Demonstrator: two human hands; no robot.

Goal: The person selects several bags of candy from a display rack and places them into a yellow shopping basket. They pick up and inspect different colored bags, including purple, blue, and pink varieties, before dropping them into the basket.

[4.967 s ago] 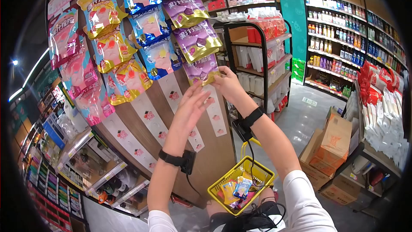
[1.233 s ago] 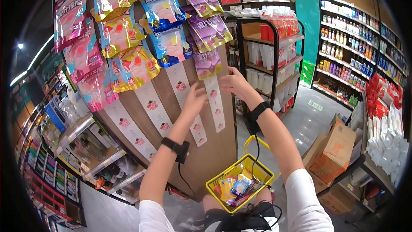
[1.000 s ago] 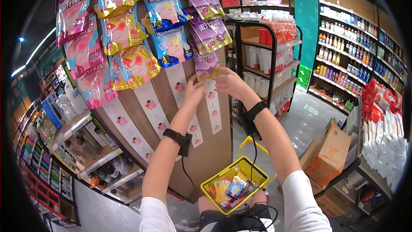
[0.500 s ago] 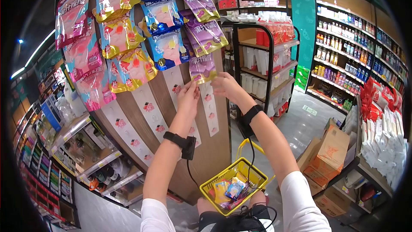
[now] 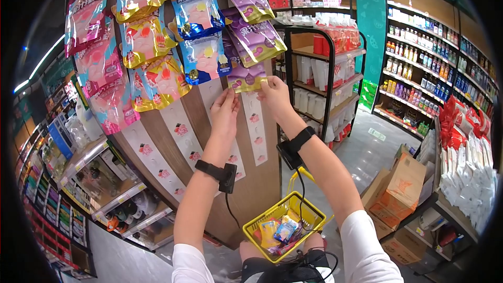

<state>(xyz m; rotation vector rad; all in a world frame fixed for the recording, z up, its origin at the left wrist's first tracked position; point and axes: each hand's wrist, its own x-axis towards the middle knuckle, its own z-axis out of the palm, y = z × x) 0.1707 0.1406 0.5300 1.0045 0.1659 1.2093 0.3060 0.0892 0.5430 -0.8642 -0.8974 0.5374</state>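
Observation:
A purple and gold candy bag (image 5: 246, 77) hangs lowest in the right-hand column of a display panel, partly covered by another purple candy bag (image 5: 257, 39) above it. My left hand (image 5: 225, 106) is closed in a pinch at its lower left corner. At the lower right corner, my right hand (image 5: 276, 95) pinches the same bag between thumb and fingers. Blue candy bags (image 5: 207, 57), yellow candy bags (image 5: 162, 84) and pink candy bags (image 5: 112, 106) hang in columns to the left.
A yellow basket (image 5: 251, 226) holding several small packets sits near my legs. Brown cardboard boxes (image 5: 401, 188) are stacked at the right. A black-framed rack (image 5: 332, 89) stands behind the panel, and bottle shelves (image 5: 419, 71) line the far wall. Cables run from my wrist straps.
My right hand has moved left and closed on the bag's lower right corner. The bag's bottom edge now stretches between both hands, and the purple bags above have shifted right.

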